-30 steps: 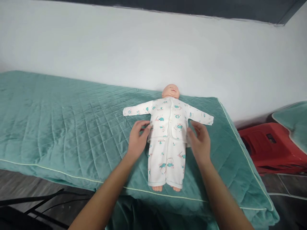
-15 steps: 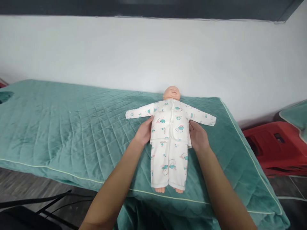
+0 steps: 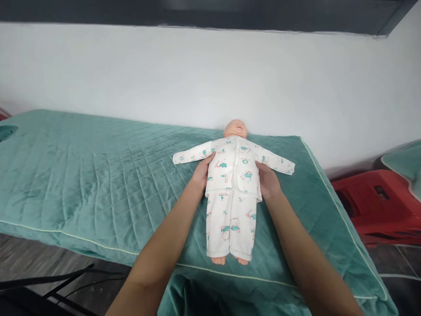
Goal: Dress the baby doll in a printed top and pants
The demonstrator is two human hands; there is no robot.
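A baby doll (image 3: 235,128) lies on its back on the green quilted cover, its head by the wall and its bare feet near the bed's front edge. It wears a white printed jacket (image 3: 226,169) and matching trousers (image 3: 241,224), with both sleeves spread sideways. My left hand (image 3: 201,173) holds the doll's side under one sleeve, thumb over the jacket front. Across from it, my right hand (image 3: 268,181) grips the other side, thumb on the jacket. The fingers of both hands are partly hidden beside or under the body.
The green quilted cover (image 3: 108,184) stretches far to the left along a white wall (image 3: 131,70). Beyond the right edge stands a red plastic stool (image 3: 378,197). Black metal bars (image 3: 66,278) are at the lower left.
Both hands have closed in on the doll's sides, the thumbs moving up onto the jacket front. The doll lies almost as before.
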